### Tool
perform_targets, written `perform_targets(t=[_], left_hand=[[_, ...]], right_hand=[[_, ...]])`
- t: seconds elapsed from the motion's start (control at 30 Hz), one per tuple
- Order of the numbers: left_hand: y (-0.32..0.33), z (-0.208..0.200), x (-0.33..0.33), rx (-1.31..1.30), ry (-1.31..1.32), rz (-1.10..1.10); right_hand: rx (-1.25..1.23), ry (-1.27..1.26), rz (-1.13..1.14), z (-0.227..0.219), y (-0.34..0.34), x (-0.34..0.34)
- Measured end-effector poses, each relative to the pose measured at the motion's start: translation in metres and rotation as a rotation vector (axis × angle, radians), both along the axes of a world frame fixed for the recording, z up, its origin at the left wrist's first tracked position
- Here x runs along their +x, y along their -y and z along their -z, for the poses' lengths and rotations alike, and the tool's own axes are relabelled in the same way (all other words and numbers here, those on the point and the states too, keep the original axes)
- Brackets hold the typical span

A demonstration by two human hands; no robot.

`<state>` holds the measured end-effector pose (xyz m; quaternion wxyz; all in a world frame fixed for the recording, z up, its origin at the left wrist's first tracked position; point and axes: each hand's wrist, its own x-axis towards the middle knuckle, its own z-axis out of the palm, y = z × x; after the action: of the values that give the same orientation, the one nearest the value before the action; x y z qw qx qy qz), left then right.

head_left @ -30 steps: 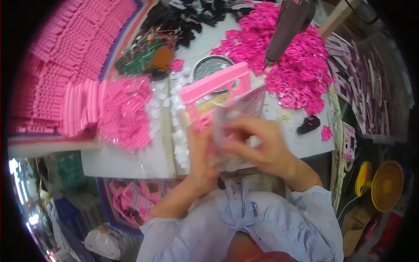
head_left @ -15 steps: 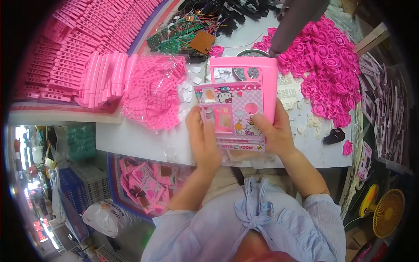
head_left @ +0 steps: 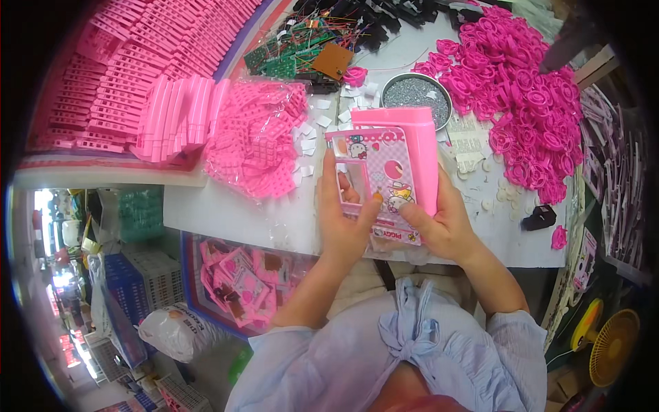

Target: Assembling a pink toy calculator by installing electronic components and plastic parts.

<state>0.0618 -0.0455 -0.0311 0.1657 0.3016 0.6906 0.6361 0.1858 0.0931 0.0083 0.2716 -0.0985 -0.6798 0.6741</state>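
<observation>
Above the table's front edge, both my hands hold a pink plastic panel with a printed cartoon sheet lying over it on the near side. The sheet has a rectangular window and a round hole. My left hand is closed on the sheet's left edge, thumb in front; some fingertips show through the window from behind. Closed round the right edge of panel and sheet, my right hand presses its thumb on the sheet's lower right. Most of the panel's face is hidden by the sheet.
Beyond the panel stands a round tin of small metal screws. Pink ring-shaped parts are heaped at right, a bag of pink keypads at left, stacked pink casings far left. Circuit boards lie at the back, a black part at right.
The sheet and panel have tilted, and the panel's cut-outs above the sheet no longer show. My left fingers have moved behind the window. A dark object above the tin has swung off to the right.
</observation>
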Motion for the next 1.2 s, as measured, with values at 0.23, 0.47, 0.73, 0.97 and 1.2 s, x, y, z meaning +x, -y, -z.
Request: perform_targets(t=[0.23,0.47,0.73,0.97,1.2], left_hand=[[-0.002,0.003,0.005,-0.097,-0.097,-0.002],[-0.006,-0.03,-0.012,-0.093,-0.028,0.008],[-0.014,-0.009,-0.039,0.236,0.238,-0.005],[-0.015,-0.024,-0.018,0.131,0.383,0.014],[-0.006,-0.004,-0.009,-0.013,-0.131,-0.029]], right_hand=[[-0.203,0.025,-0.2,-0.003,-0.012,0.003],[-0.655,0.005,-0.427,0.016,-0.035,0.005],[-0.436,0.314,-0.312,0.006,-0.032,0.028],[-0.308,0.244,-0.176,0.013,-0.038,0.042],[-0.391,0.192,-0.119,0.023,-0.02,0.037]])
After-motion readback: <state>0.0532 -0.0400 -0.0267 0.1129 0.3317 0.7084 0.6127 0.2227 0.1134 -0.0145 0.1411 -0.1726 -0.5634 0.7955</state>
